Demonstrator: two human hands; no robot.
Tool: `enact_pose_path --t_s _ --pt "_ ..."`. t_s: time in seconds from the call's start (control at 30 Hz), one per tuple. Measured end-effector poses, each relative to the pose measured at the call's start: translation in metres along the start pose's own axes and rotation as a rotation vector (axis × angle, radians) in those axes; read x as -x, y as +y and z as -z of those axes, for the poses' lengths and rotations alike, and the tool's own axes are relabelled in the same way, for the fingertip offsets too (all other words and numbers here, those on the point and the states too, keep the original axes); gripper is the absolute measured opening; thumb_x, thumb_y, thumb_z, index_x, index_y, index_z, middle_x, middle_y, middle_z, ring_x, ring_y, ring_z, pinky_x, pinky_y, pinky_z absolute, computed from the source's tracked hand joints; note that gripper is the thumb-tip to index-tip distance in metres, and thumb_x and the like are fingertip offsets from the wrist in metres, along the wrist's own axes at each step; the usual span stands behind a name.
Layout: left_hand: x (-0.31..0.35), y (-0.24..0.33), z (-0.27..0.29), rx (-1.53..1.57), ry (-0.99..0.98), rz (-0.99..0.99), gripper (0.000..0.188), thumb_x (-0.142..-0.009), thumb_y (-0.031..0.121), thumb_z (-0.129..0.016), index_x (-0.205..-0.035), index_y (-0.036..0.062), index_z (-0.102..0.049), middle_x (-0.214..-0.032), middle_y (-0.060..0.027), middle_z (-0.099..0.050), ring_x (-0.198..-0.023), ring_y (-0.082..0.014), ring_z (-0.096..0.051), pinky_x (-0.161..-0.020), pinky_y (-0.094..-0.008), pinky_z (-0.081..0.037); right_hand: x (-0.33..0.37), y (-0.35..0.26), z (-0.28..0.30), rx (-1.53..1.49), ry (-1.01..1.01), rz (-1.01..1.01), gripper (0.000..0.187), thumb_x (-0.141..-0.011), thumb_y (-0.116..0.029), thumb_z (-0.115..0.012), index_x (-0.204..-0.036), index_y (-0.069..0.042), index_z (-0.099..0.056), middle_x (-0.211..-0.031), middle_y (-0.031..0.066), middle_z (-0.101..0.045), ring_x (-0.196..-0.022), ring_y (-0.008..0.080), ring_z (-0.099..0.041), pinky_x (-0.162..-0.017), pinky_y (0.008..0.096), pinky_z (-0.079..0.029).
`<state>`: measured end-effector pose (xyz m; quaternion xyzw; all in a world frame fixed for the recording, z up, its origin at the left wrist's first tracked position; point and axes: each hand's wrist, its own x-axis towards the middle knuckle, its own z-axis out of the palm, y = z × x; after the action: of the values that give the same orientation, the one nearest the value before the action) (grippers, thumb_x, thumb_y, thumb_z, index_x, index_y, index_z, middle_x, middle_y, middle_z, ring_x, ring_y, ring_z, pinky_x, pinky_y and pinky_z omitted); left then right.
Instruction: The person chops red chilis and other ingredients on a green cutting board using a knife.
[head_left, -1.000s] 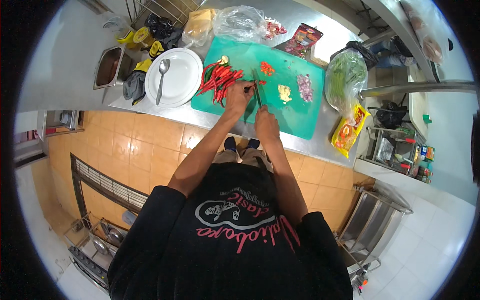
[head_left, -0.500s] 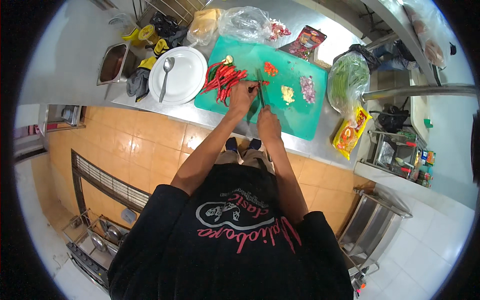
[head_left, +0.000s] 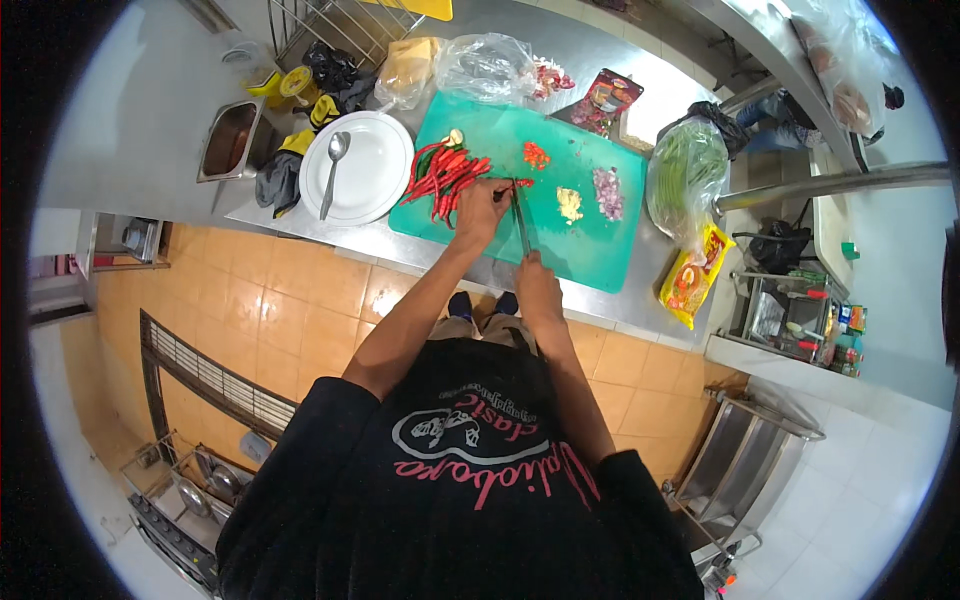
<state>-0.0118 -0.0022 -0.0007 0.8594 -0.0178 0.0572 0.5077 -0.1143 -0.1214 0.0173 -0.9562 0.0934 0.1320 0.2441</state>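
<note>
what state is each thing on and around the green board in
Left hand: fingers curled, beside the blade
Right hand: closed around the knife handle
Knife: held
Long red chilies: piled, seemingly whole
Red pieces: chopped
Pale yellow pieces: chopped
Purple pieces: chopped
Plate: bare except for a spoon
Yellow packet: lying down
</note>
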Motion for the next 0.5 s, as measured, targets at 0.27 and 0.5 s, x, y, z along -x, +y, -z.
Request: enact_pose_path --t_s 0.27,0.5 --pt "0.001 -0.006 -0.002 -0.007 0.029 -0.073 0.017 -0.077 0.006 -0.07 -0.094 0.0021 -0.069 -0.087 -0.0159 -0.069 -0.076 -0.0266 -0.068 -0.066 -0.0346 -0.053 -0.007 0.0 0.01 -0.092 0.012 0.07 0.029 -0.098 -0.023 -0.04 -0.102 0.003 -0.05 -0.081 0.0324 -0.063 -0.08 0.0505 -0.061 -0.07 0.0566 -0.049" --pt "0.003 -0.012 0.0 0.109 0.038 -0.037 0.016 -0.078 0.004 -0.07 -0.094 0.0025 -0.069 -0.083 -0.0133 -0.069 -0.067 -0.0261 -0.066 -0.063 -0.0339 -0.052 0.011 0.002 0.018 -0.085 -0.022 0.025 0.032 -0.099 -0.024 -0.038 -0.104 0.005 -0.052 -0.082 0.0327 -0.063 -0.081 0.0495 -0.062 -0.072 0.0554 -0.05"
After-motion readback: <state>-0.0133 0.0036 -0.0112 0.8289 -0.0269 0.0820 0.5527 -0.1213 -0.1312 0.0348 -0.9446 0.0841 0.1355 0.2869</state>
